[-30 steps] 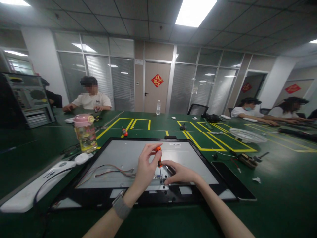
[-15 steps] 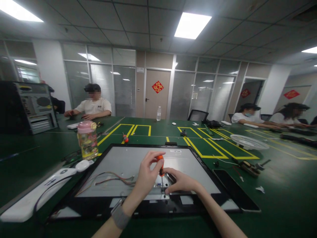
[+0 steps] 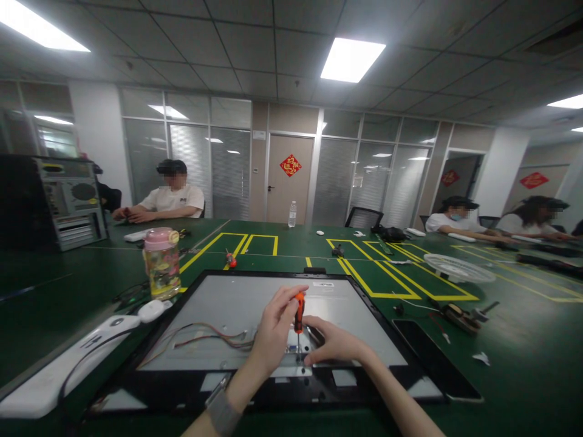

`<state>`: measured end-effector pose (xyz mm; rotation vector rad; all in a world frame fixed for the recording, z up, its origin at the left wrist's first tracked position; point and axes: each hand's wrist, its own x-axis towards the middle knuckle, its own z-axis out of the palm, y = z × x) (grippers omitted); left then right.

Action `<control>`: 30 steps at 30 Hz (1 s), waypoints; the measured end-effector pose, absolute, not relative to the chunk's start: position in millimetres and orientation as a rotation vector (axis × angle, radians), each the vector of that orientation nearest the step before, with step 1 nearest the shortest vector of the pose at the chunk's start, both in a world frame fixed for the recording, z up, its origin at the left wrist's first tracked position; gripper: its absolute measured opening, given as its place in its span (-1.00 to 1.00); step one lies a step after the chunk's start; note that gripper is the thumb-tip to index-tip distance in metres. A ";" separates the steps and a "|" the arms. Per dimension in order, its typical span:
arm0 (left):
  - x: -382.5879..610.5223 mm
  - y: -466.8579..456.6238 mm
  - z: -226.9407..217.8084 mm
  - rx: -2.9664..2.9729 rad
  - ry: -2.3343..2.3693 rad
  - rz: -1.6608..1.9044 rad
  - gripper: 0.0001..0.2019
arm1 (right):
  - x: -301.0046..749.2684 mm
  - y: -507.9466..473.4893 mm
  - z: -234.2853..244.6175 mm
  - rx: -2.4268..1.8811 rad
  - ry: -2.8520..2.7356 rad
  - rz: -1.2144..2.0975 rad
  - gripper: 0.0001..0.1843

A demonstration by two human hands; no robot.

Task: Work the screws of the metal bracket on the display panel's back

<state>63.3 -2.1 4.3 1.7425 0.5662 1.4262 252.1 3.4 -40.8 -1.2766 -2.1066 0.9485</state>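
Note:
A black-framed monitor panel (image 3: 237,297) lies face down on the green table, its grey metal back up. My left hand (image 3: 274,331) pinches the orange handle of a small screwdriver (image 3: 299,315) held upright, tip down on the panel's lower middle. My right hand (image 3: 334,346) rests on the panel just right of the tip, fingers curled and pressing beside the shaft. Coloured wires (image 3: 204,335) run across the panel left of my hands.
A pink-lidded bottle (image 3: 161,263) stands at the left, a white device with a black cable (image 3: 73,361) in front of it. A dark phone (image 3: 432,358) lies right of the panel, a white fan grille (image 3: 458,267) further back. People sit along the far sides. A computer case (image 3: 68,200) stands far left.
The camera tilted upward a little, so everything sits lower in view. My left fingers have shifted on the screwdriver handle; both hands stay at the same spot on the panel.

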 end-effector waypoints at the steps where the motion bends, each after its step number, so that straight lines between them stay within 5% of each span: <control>1: 63.2 -2.4 4.6 1.737 0.558 1.411 -0.68 | 252.0 3.2 -40.4 -1.281 -2.100 0.963 -0.24; 30: 66.1 -3.7 3.9 1.713 0.584 1.497 -0.80 | 252.7 2.2 -38.8 -1.223 -2.116 0.954 -0.25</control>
